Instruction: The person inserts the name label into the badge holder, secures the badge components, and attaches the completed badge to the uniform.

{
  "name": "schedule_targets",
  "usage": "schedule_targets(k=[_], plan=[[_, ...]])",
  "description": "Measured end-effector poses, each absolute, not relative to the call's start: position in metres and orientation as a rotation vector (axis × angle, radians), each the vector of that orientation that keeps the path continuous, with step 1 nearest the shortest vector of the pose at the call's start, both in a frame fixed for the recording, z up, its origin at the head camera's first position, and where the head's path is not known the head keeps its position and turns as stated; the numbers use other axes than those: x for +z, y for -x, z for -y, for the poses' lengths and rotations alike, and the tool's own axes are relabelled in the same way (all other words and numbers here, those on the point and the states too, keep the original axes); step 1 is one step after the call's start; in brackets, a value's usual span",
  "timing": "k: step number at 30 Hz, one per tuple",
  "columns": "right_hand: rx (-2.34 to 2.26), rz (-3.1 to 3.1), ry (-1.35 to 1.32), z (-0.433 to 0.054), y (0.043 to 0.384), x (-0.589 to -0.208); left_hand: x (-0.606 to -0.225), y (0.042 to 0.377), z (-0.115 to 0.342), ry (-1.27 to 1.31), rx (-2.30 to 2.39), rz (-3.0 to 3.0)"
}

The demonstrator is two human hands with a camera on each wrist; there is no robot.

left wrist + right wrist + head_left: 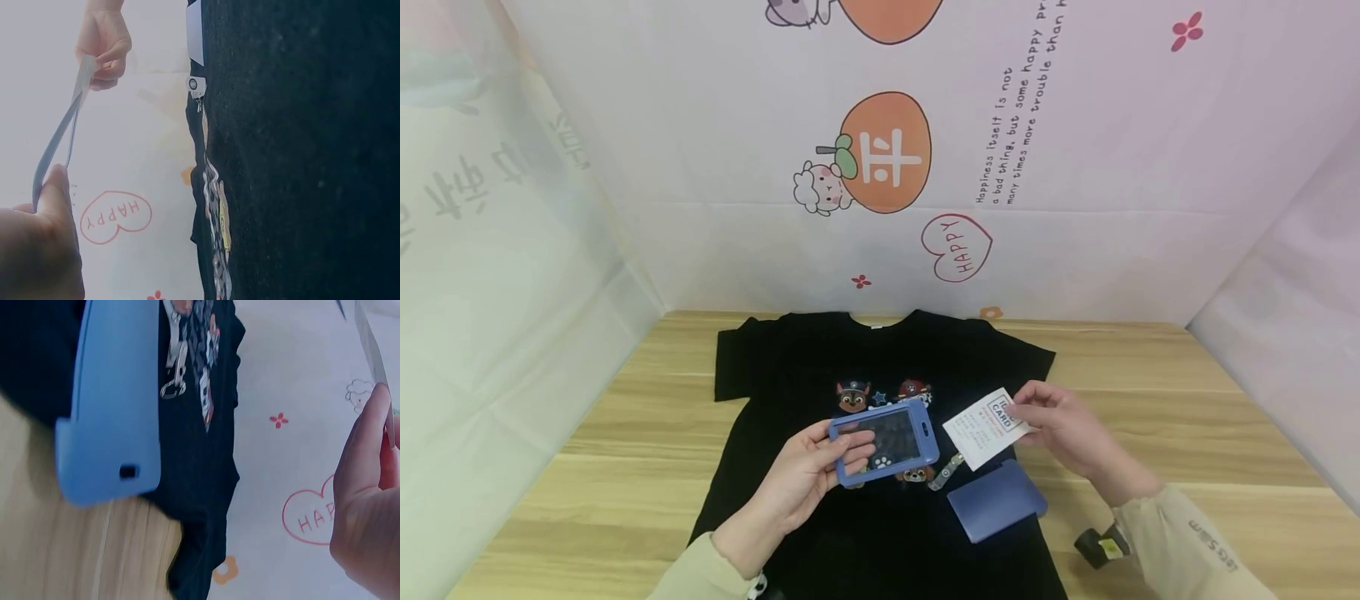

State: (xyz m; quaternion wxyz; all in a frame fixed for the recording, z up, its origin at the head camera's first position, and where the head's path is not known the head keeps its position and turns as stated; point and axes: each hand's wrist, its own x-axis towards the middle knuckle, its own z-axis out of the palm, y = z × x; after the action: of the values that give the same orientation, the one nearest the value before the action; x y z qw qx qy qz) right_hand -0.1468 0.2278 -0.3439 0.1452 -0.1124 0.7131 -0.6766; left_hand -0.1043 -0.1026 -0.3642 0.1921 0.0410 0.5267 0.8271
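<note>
My left hand (797, 477) holds a blue card-holder frame (929, 452) by its left end, thumb in front and fingers showing through the window. A white ID card (979, 435) is pinched at its right edge between the thumb and fingers of my right hand (1063, 423). Its printed side faces up, just right of the frame. In the left wrist view the card (82, 81) overlaps the frame's far end (53, 144). Below the card, a flat blue cover (996, 504) with a slotted end lies on the black T-shirt (760, 467). A clear strap clip (946, 473) lies between frame and cover.
The T-shirt, printed with cartoon dogs, is spread over a wood-grain table (580, 500). A pale printed cloth (737, 150) hangs behind the table and along both sides. A black wrist device (1101, 547) sits by the right sleeve.
</note>
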Motion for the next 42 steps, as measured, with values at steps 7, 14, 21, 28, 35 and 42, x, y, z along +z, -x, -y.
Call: schedule_targets(k=[7, 14, 21, 28, 35, 42], plan=[[-1.983, -2.059, 0.298, -0.217, 0.141, -0.343, -0.364, 0.104, 0.098, -0.129, 2.318, -1.481], [-1.938, -2.118, 0.273, -0.204, 0.139, -0.341, -0.364, 0.103, 0.095, -0.137, 2.305, -1.488], [-1.903, -2.137, 0.246, -0.196, 0.139, -0.343, -0.365, 0.102, 0.094, -0.128, 2.289, -1.503], [-1.897, -2.182, 0.220, -0.187, 0.139, -0.341, -0.365, 0.104, 0.092, -0.142, 2.277, -1.510], [-1.887, -2.234, 0.184, -0.181, 0.139, -0.342, -0.366, 0.106, 0.088, -0.134, 2.279, -1.512], [-1.865, -2.341, 0.202, -0.176, 0.137, -0.342, -0.367, 0.108, 0.084, -0.124, 2.292, -1.502]])
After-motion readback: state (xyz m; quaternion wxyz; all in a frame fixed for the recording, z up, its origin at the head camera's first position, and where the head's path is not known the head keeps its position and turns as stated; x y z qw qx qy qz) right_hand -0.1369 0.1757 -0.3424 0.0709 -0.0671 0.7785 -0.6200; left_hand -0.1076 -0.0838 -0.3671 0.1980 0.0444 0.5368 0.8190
